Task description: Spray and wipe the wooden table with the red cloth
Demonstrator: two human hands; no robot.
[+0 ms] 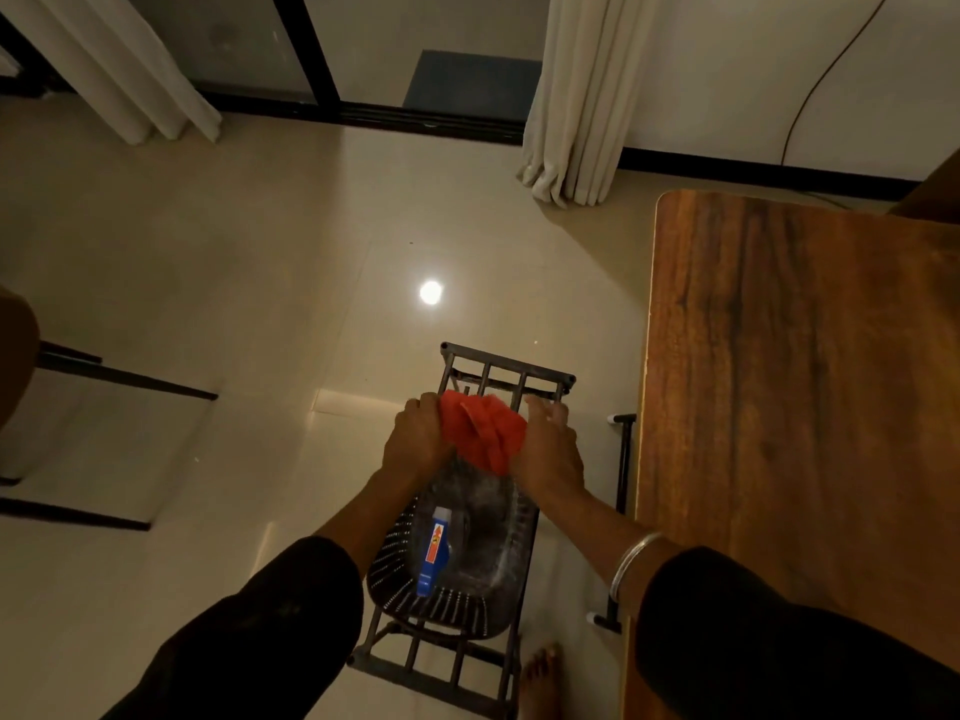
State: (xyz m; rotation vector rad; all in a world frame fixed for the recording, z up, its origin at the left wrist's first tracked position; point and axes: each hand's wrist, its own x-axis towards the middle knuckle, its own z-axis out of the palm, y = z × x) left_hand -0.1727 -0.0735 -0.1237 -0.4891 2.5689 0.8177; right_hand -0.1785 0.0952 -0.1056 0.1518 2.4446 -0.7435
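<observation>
A bunched red cloth (483, 431) hangs between my two hands above a low metal rack. My left hand (415, 441) grips its left side, and my right hand (548, 444) holds its right side with the fingers partly spread. Below them a blue spray bottle (435, 550) with a white cap lies on its side in a dark slotted basket (400, 569). The wooden table (800, 397) stretches along the right, apart from both hands.
The basket rests on a dark metal rack (506, 371) standing on the glossy tiled floor. My bare foot (540, 678) is beside the rack. Black table legs (621, 517) stand between rack and table. Curtains (582, 96) and a sliding glass door lie ahead; a chair sits at the left.
</observation>
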